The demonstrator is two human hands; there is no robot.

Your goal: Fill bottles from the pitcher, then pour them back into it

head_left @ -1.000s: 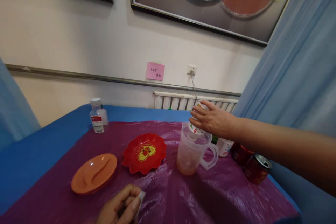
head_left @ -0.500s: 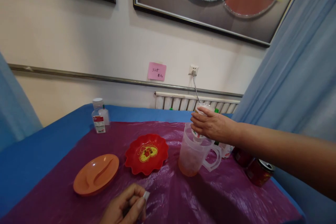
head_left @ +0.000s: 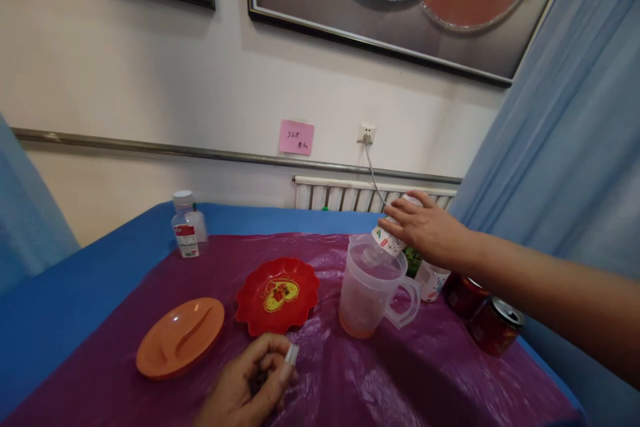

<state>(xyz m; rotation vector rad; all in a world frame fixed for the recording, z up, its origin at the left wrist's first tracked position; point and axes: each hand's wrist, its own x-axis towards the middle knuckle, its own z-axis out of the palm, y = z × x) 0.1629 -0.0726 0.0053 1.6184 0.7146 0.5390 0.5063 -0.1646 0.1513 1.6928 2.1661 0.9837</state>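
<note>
While tipped, bottle [head_left: 387,238] overhangs pitcher [head_left: 371,287].

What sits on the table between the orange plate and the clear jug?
The red scalloped dish lies between the orange plate and the clear jug on the purple plastic cover, as the head view shows.

Pitcher [head_left: 373,290] between scalloped dish [head_left: 278,295] leftward and cans [head_left: 495,325] rightward.

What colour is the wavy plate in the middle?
The scalloped plastic plate is red with a yellow centre design, seen in the head view.
</note>
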